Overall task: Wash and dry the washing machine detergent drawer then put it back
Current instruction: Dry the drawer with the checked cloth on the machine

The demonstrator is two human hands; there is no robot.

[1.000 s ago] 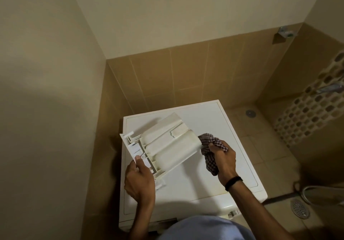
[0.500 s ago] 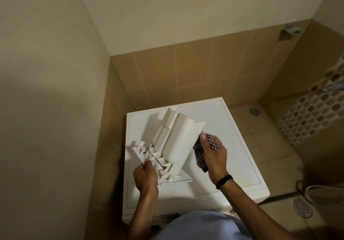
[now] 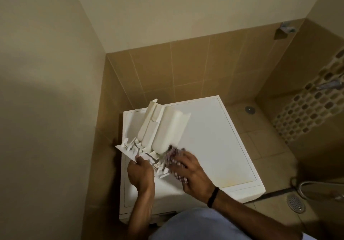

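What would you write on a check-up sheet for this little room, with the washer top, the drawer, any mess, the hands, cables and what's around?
Surface: washing machine top, white, partly bare.
Job's things: detergent drawer, held tilted over the top; checked cloth at its near end.
Clutter: nothing seen.
Hands: left hand grips the drawer's front end; right hand holds the cloth on the drawer, blurred.
Cables: nothing seen; metal hose at the right edge.
Surroundings: tiled walls, floor drain, wall tap.

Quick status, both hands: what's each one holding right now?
Left hand: closed, gripping the detergent drawer by its front panel.
Right hand: closed on the checked cloth, pressed against the drawer.
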